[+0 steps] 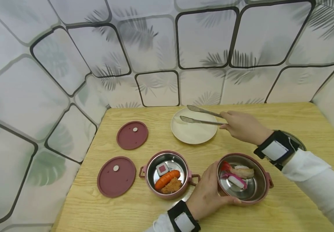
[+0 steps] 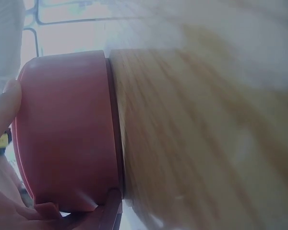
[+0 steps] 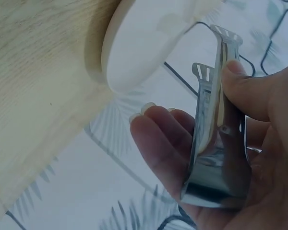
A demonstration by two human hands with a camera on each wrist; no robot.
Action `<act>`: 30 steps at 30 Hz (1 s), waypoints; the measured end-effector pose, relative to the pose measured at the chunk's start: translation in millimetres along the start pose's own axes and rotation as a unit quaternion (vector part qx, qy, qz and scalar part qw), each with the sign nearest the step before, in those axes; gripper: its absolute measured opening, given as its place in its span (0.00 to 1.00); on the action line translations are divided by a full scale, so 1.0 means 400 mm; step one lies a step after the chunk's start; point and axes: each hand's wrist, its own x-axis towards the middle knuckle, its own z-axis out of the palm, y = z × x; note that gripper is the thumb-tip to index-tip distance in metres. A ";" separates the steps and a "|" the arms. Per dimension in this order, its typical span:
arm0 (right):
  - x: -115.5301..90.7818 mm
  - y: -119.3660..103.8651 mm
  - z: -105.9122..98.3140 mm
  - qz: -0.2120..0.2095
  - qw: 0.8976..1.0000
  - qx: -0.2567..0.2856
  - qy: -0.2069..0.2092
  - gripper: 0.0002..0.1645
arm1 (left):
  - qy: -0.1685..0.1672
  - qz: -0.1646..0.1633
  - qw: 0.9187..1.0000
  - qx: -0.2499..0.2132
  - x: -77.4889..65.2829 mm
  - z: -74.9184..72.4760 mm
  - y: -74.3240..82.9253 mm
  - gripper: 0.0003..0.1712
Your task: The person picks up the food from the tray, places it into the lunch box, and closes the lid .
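Observation:
My right hand [image 1: 242,126] holds metal tongs [image 1: 203,121], whose slotted tips stand apart over a white plate [image 1: 193,137]. In the right wrist view the thumb presses one arm of the tongs [image 3: 218,139] and the fingers lie along the other. My left hand [image 1: 209,195] grips the near left side of a maroon pot [image 1: 267,190], its thumb along the rim. Inside this pot lie a shrimp sushi piece [image 1: 243,173] and a pink-and-white piece [image 1: 236,181]. The left wrist view shows the outer wall of the pot [image 2: 67,129] beside the thumb.
A second maroon pot [image 1: 152,188] holds a sushi roll [image 1: 162,169], an orange sausage [image 1: 167,179] and a fried piece [image 1: 171,186]. Two maroon lids [image 1: 132,141] [image 1: 116,183] lie at left. Behind the right wrist, a dark round rim [image 1: 296,140] is partly hidden.

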 end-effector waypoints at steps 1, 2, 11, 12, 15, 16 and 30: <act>0.011 -0.001 0.009 -0.004 1.000 0.001 -0.002 0.23 | -0.001 0.000 1.000 0.000 0.000 -0.001 0.000 0.62; 0.021 -0.003 0.016 -0.008 1.000 0.002 -0.005 0.23 | -0.001 -0.001 1.000 -0.001 0.000 -0.001 0.000 0.61; 0.068 -0.001 0.080 -0.005 0.999 -0.005 -0.035 0.20 | -0.013 -0.011 1.000 -0.008 -0.003 -0.003 0.003 0.60; 0.071 -0.001 0.085 -0.003 0.999 -0.007 -0.039 0.20 | -0.014 -0.012 1.000 -0.009 -0.003 -0.003 0.002 0.60; 0.077 -0.005 0.092 0.008 0.999 0.003 -0.053 0.19 | -0.018 -0.015 1.000 -0.009 -0.004 -0.004 0.001 0.60; 0.079 -0.006 0.093 0.012 0.998 0.006 -0.060 0.18 | -0.020 -0.016 1.000 -0.010 -0.004 -0.004 0.001 0.60; 0.080 -0.007 0.100 0.019 0.998 0.026 -0.045 0.10 | -0.012 -0.016 1.000 0.003 -0.006 -0.009 0.008 0.59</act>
